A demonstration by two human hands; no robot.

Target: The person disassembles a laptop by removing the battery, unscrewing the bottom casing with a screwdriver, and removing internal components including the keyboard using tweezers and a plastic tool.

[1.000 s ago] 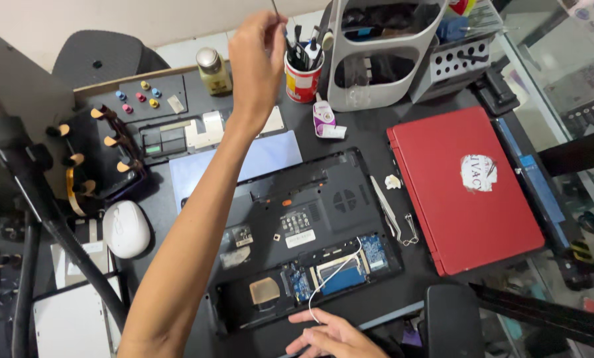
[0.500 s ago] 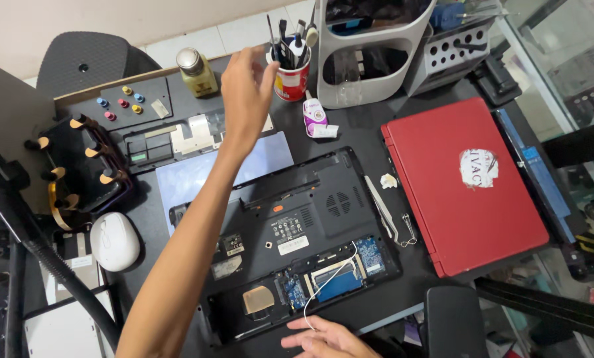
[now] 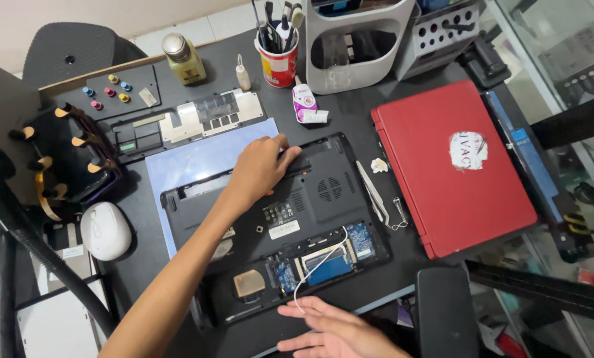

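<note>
A technician's left hand (image 3: pixel 260 169), fingers curled, presses the opened laptop (image 3: pixel 277 225), its cover already off, boards still exposed, while the right hand (image 3: pixel 330 331) rests open.

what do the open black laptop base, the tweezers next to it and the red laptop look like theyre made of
Open black laptop base: likely matte moulded plastic, dull surface with vent slots. The left hand rests on its rear edge, the right hand lies flat by its front edge. Tweezers: probably metal, thin and pale with a bright sheen. Red laptop: smooth, slightly satin lid; plastic or painted metal, cannot tell.
</note>
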